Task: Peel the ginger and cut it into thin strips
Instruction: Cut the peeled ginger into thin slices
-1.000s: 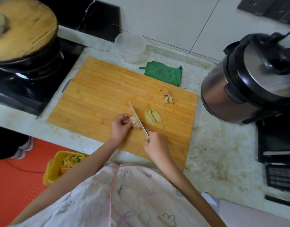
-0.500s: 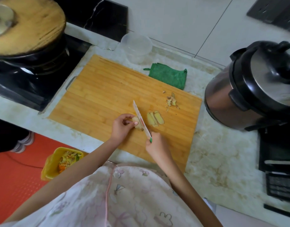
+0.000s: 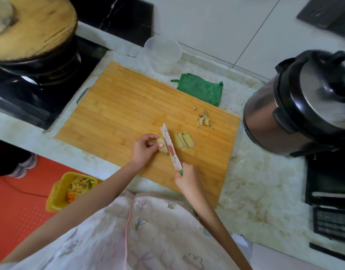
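Note:
On the bamboo cutting board (image 3: 125, 106), my left hand (image 3: 143, 149) pinches a peeled ginger piece (image 3: 161, 143) with curled fingers. A white printed knife (image 3: 170, 148) stands on edge against the ginger's right side. My right hand (image 3: 186, 177) grips its green handle near the board's front edge. A few ginger slices (image 3: 184, 141) lie overlapped just right of the blade. Ginger peel scraps (image 3: 203, 119) sit farther back on the right of the board.
A green cloth (image 3: 201, 90) and a clear plastic tub (image 3: 164, 53) lie behind the board. A pressure cooker (image 3: 296, 106) stands at the right, a wok with a wooden lid (image 3: 31, 28) on the stove at the left. A yellow waste bin (image 3: 59, 190) sits on the floor.
The knife's flat side now shows more, with the blade still against the ginger. Both hands stay where they were on the board. The camera has shifted slightly.

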Available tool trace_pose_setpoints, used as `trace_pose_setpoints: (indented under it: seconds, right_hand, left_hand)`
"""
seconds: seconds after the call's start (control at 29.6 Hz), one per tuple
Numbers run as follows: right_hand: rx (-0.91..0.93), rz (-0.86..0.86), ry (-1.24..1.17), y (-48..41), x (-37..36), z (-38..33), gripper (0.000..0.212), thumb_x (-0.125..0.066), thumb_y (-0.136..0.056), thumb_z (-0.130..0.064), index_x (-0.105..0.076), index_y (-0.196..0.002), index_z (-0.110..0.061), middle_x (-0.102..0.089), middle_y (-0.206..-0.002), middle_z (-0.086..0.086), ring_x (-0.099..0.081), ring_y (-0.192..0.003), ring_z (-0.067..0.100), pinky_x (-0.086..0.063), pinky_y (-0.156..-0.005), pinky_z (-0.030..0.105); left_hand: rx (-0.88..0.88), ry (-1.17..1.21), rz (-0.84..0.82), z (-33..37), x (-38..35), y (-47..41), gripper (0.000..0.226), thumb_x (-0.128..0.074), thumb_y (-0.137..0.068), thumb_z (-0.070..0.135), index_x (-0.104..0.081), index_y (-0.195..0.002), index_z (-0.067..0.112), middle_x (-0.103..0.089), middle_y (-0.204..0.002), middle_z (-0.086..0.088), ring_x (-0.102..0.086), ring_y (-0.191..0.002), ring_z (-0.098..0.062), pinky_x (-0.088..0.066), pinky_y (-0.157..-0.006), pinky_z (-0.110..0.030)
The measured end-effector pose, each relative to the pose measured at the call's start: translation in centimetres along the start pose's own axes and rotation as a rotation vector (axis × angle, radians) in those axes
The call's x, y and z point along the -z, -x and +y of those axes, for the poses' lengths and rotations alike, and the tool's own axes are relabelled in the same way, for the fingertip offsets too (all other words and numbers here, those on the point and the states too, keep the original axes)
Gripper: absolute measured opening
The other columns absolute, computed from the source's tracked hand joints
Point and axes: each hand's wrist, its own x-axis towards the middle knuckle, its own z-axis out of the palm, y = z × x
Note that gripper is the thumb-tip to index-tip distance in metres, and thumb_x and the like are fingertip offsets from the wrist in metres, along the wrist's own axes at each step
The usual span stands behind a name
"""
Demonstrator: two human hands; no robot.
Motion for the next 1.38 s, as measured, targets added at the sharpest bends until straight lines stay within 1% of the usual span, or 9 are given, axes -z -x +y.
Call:
trace_pose_setpoints:
  seconds: [0.17,0.27,0.44,0.54,0.64,0.81,1.11,1.25,1.38]
  right_hand:
    - [0.083,0.164,0.149,-0.6,0.8,-0.4,0.025,-0.044,-0.095,-0.013,-0.059,-0.116,-0.011,-0.067,-0.092,0.011,-0.063,-0.085,0.030,-0.031,-0.058,0.026]
    - [0.070,0.245,0.169,-0.6,1.0,-0.2,0.033,-0.042,-0.098,-0.016,-0.055,-0.127,-0.012,-0.067,-0.091,0.013,-0.062,-0.079,0.028,-0.029,-0.053,0.026]
    - [0.009,0.162,-0.081,-0.7,0.7,0.5,0.020,-0.044,-0.097,-0.014,-0.061,-0.098,-0.004,-0.056,-0.069,0.003,-0.045,-0.052,0.013,-0.024,-0.041,0.022]
    - [0.040,0.062,-0.068,-0.4,0.9,0.9,0.019,-0.044,-0.097,-0.016,-0.057,-0.083,-0.014,-0.049,-0.060,-0.005,-0.043,-0.048,0.009,-0.026,-0.042,0.021]
    - [0.054,0.023,-0.027,-0.4,0.9,1.0,0.030,-0.045,-0.096,-0.016,-0.045,-0.067,-0.020,-0.044,-0.056,-0.005,-0.039,-0.047,0.010,-0.024,-0.043,0.023]
    - [0.029,-0.021,0.026,-0.5,1.0,0.9,0.022,-0.045,-0.094,-0.015,-0.054,-0.076,-0.006,-0.043,-0.058,0.001,-0.037,-0.048,0.015,-0.022,-0.045,0.029]
    - [0.027,0.151,0.076,-0.2,2.0,1.2,0.018,-0.044,-0.093,-0.014,-0.062,-0.094,-0.011,-0.062,-0.075,0.009,-0.056,-0.069,0.028,-0.030,-0.050,0.028]
    - [0.037,0.082,0.064,0.0,1.7,0.9,0.019,-0.044,-0.094,-0.016,-0.058,-0.085,-0.005,-0.054,-0.068,0.007,-0.046,-0.056,0.020,-0.024,-0.042,0.023]
    - [0.075,0.004,0.097,-0.1,1.6,0.5,0.021,-0.045,-0.094,-0.015,-0.052,-0.075,-0.008,-0.046,-0.060,0.001,-0.043,-0.057,0.022,-0.024,-0.046,0.030]
  left_hand:
    - [-0.017,-0.016,-0.023,0.0,0.3,0.2,0.028,-0.075,-0.079,0.001,-0.064,-0.095,0.021,-0.067,-0.073,0.002,-0.061,-0.063,0.003,-0.048,-0.075,-0.028]
    - [-0.016,-0.021,-0.038,0.0,0.3,0.2,0.026,-0.075,-0.079,0.001,-0.063,-0.099,0.015,-0.067,-0.075,0.001,-0.062,-0.065,0.003,-0.049,-0.078,-0.030]
    - [-0.013,-0.007,-0.028,-0.1,0.6,0.4,0.027,-0.075,-0.078,0.001,-0.062,-0.093,0.019,-0.065,-0.071,-0.003,-0.061,-0.066,-0.006,-0.047,-0.076,-0.032]
    - [-0.043,-0.008,-0.008,-0.5,0.8,1.0,0.027,-0.075,-0.079,-0.001,-0.059,-0.093,0.015,-0.063,-0.070,-0.007,-0.061,-0.068,-0.017,-0.046,-0.072,-0.032]
    - [-0.065,0.005,-0.030,-0.6,1.1,1.0,0.028,-0.073,-0.079,-0.005,-0.058,-0.091,0.016,-0.063,-0.067,-0.007,-0.061,-0.059,-0.006,-0.048,-0.068,-0.023]
    - [-0.090,0.000,-0.040,-0.6,1.0,0.9,0.029,-0.072,-0.080,-0.006,-0.058,-0.092,0.016,-0.062,-0.063,-0.002,-0.061,-0.058,0.000,-0.047,-0.069,-0.015]
    - [-0.034,-0.021,0.013,-0.3,0.2,0.4,0.029,-0.078,-0.077,0.005,-0.059,-0.087,0.025,-0.064,-0.075,0.002,-0.057,-0.062,0.006,-0.044,-0.067,-0.011]
    - [-0.038,-0.041,0.018,-0.3,0.2,0.3,0.029,-0.078,-0.077,0.007,-0.060,-0.088,0.027,-0.065,-0.078,0.004,-0.058,-0.063,0.005,-0.045,-0.068,-0.012]
    - [-0.038,-0.027,0.004,-0.2,0.1,0.3,0.030,-0.077,-0.077,0.004,-0.060,-0.089,0.025,-0.064,-0.075,0.001,-0.058,-0.062,0.005,-0.045,-0.067,-0.011]
